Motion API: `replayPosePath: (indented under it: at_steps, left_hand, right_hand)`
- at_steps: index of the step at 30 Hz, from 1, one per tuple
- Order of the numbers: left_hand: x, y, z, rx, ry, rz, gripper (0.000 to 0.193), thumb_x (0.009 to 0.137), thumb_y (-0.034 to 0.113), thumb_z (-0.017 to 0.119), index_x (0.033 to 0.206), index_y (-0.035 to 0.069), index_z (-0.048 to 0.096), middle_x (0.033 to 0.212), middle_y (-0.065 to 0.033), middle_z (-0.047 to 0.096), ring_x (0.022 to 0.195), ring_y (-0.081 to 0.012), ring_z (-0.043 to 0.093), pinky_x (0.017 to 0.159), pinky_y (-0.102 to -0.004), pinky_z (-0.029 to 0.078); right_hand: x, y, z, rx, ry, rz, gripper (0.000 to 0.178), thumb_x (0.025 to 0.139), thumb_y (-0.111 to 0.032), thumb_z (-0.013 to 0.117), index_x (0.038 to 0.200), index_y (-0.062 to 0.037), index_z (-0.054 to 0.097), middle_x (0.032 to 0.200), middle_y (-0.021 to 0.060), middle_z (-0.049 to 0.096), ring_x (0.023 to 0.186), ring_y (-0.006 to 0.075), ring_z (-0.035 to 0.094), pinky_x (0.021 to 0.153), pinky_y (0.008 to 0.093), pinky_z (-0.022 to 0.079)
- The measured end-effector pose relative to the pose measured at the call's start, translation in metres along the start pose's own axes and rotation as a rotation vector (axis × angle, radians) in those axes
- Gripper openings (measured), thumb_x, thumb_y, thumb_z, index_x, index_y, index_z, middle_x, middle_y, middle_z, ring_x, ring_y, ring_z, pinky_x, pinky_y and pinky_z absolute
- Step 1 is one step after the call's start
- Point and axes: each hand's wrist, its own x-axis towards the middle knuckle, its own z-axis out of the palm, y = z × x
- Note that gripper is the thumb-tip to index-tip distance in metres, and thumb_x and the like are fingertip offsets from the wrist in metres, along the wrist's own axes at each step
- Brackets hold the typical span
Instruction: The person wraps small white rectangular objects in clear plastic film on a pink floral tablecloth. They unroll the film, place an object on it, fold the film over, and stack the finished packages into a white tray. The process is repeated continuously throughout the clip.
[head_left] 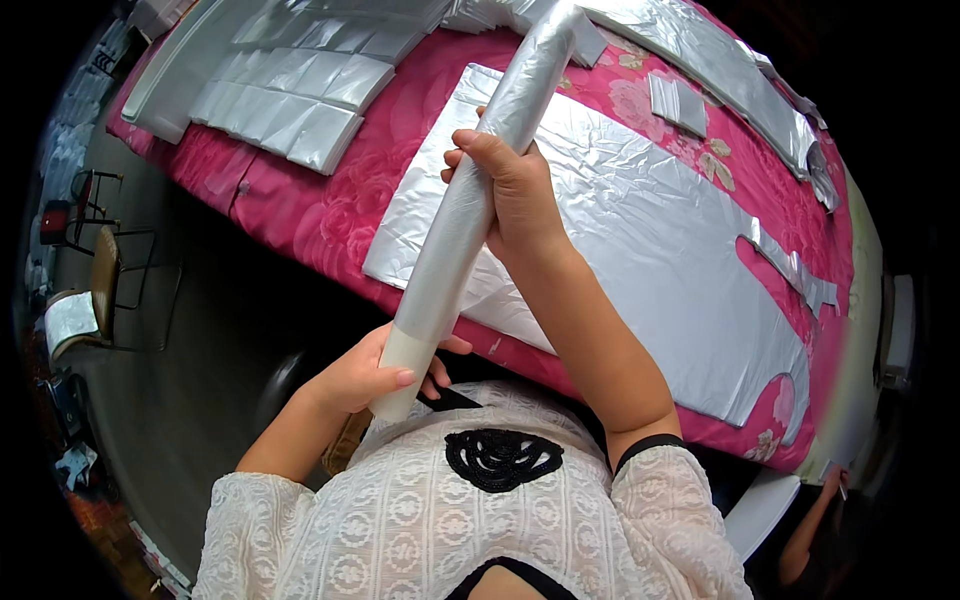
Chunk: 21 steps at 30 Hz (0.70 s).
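Both of my hands are closed round a long roll of silvery plastic film (475, 200), held aslant in front of my body. My right hand (515, 190) grips its upper half, thumb across the front. Lower down, my left hand (375, 375) holds the paler, cream-white end, close to my waist. Beneath the roll, a large flat silvery plastic carrier bag (640, 260) lies on the pink flowered cloth (320, 215). Cut-out handle strips show at the bag's right end. My right forearm passes over its near edge. The far tip of the roll reaches past the bag's far edge.
Folded silvery bags (285, 110) lie in rows at the far left. A small folded bundle (678, 104) and a long pile of film (720, 70) lie at the far right. Chairs (100, 280) stand on the floor at left. Another person's arm (815, 525) shows at lower right.
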Motion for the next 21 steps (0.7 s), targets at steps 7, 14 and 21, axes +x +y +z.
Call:
replayPosePath:
  at_steps: [7,14,21]
  left_hand:
    - [0.031,-0.025,0.007,0.498,0.358,0.119,0.064,0.083,0.039,0.064,0.13,0.002,0.04,0.094,-0.0074,0.06,0.074,-0.0119,0.058,0.067,-0.0262,0.049]
    - [0.013,-0.029,-0.007,0.083,0.011,-0.325,0.071,0.079,0.057,0.059,0.121,0.0,0.048,0.076,-0.0071,0.058,0.061,-0.0131,0.058,0.055,-0.0259,0.05]
    - [-0.006,-0.036,-0.018,0.148,0.011,-0.497,0.082,0.067,0.056,0.072,0.12,-0.002,0.049,0.07,-0.0059,0.057,0.055,-0.0123,0.056,0.052,-0.0253,0.046]
  right_hand:
    - [-0.028,0.025,-0.029,-0.215,0.231,-0.083,0.049,0.072,-0.015,0.069,0.108,0.0028,0.041,0.096,0.0113,0.054,0.083,0.0162,0.056,0.074,0.031,0.047]
    - [-0.004,-0.001,-0.097,-0.036,0.323,-0.08,0.045,0.075,-0.014,0.07,0.109,0.0003,0.044,0.091,0.0082,0.054,0.083,0.0156,0.054,0.075,0.0295,0.046]
    - [0.008,-0.071,-0.185,-0.46,0.448,-0.198,0.031,0.082,-0.023,0.063,0.106,-0.0034,0.057,0.093,0.003,0.06,0.079,0.0086,0.052,0.065,0.0205,0.041]
